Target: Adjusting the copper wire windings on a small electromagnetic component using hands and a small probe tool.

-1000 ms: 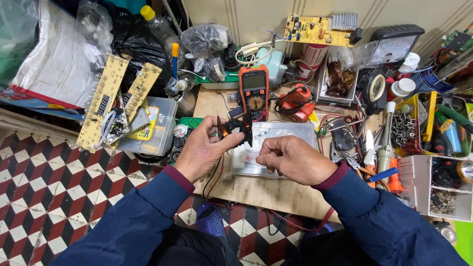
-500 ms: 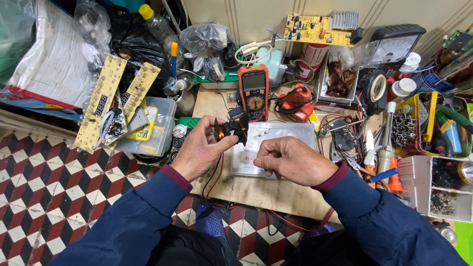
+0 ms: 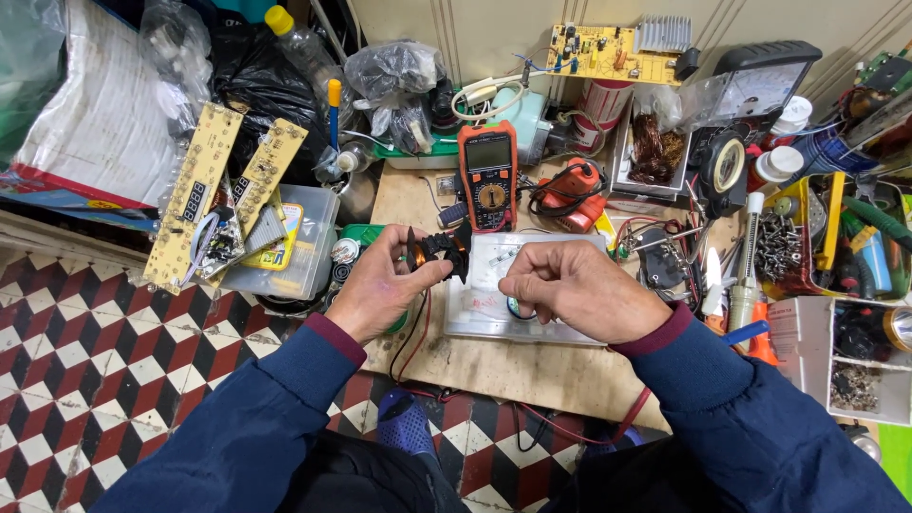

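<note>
The left hand [image 3: 380, 285] has lifted the small black coil part [image 3: 439, 249] slightly higher off the desk [image 3: 532, 366].

Its fingers grip the part above the desk's near left, just below the orange multimeter [image 3: 487, 174]. The right hand [image 3: 579, 290] hovers over the white tray [image 3: 503, 318], fingers curled shut; what they pinch, I cannot tell. This looks like an inspecting step; next calls for steady, fine positioning.

Two bare hands, the left hand [image 3: 385, 285] and right hand [image 3: 575, 290], emerge from long navy blue sleeves [image 3: 256, 418] with dark red ribbed cuffs [image 3: 332, 337]. At six o'clock, a blue slipper [image 3: 404, 423] and dark trousers [image 3: 370, 480] show.
</note>
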